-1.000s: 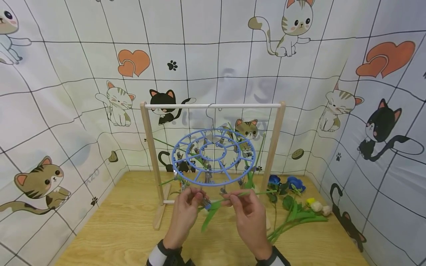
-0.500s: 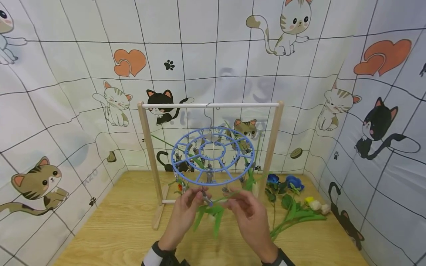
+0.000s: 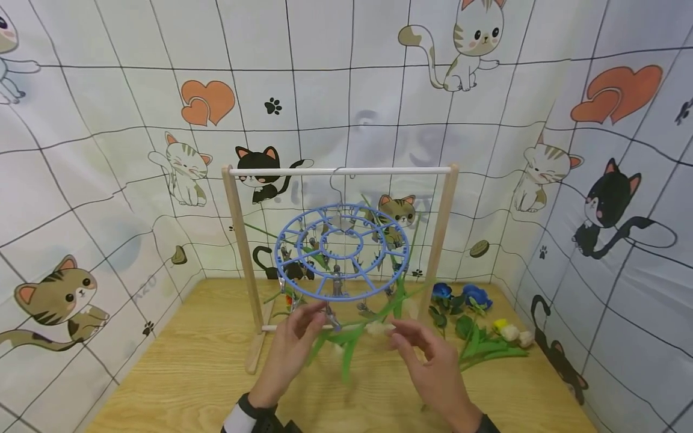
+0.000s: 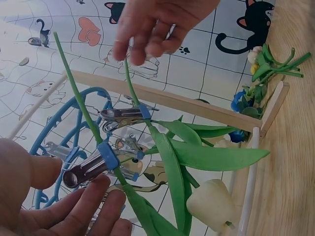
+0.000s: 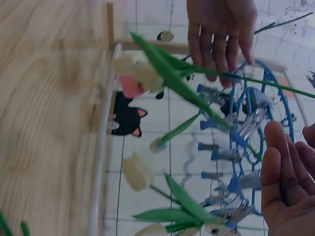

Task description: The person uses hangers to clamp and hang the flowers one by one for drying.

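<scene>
A blue round clip hanger [image 3: 342, 298] hangs from a wooden rack [image 3: 341, 171], with metal clips around it. My left hand [image 3: 295, 337] is at the hanger's front, thumb and fingers loosely about a blue-tipped clip [image 4: 91, 167]. That clip bites the green stem [image 4: 81, 96] of an artificial flower with long leaves. Farther back, a second clip [image 4: 125, 114] holds another stem. A white tulip bloom [image 4: 211, 204] hangs below the leaves. My right hand [image 3: 433, 367] is right of the hanging leaves [image 3: 349, 349], fingers loosely bent and holding nothing.
Blue roses [image 3: 476, 296] and white and yellow tulips [image 3: 510, 332] lie on the wooden table [image 3: 178, 373] at the right. Other flowers hang from the hanger's far side. A cat-print cloth [image 3: 319, 78] encloses the table at the back and sides.
My right hand has let go of the green stem and moved right and down. My left hand has loosened around the clip and shifted slightly left; the leaves now hang below the hanger.
</scene>
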Demonstrator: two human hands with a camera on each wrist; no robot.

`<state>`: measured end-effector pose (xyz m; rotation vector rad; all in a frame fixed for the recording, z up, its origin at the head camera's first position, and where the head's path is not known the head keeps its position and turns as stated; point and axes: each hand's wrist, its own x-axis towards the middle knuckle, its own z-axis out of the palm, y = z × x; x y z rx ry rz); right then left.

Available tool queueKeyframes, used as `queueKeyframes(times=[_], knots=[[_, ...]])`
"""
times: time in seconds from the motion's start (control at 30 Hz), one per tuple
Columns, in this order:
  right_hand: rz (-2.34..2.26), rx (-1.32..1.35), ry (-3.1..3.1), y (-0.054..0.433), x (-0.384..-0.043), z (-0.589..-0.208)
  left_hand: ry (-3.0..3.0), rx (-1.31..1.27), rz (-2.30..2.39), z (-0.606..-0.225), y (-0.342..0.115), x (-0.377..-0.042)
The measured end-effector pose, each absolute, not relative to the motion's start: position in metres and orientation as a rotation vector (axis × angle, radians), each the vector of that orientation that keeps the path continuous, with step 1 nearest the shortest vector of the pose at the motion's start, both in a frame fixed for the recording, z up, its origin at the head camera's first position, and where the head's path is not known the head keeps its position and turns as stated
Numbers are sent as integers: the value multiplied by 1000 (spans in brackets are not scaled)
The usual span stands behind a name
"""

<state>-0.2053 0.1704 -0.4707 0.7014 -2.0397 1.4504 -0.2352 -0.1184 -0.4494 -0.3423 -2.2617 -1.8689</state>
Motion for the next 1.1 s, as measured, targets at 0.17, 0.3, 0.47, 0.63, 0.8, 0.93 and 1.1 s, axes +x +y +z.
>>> queueKeyframes(times=[0.17,0.3,0.47,0.63,0.8,0.93,1.1], knots=[[1350,616,-2118,194,-207,-484,-2279,-339,-1845,-448,-121,-237],[1224,533,-2163,211,-209,-492,-2281,-338,-1826,-447,-119,-239],[1080,447,-2224,232,-212,-501,-2252,-316,-1875,-446,-117,-241],[938,341,-2365,253,-215,-507,-2225,-285,-1873,-445,-119,-241],[871,255,-2502,271,-218,-513,-2238,-257,-1830,-445,-123,-242],[848,219,-2595,280,-217,-516,-2234,-249,-1826,-445,-127,-244],[828,198,-2708,288,-219,-518,-2257,-220,-1783,-444,-134,-245]])
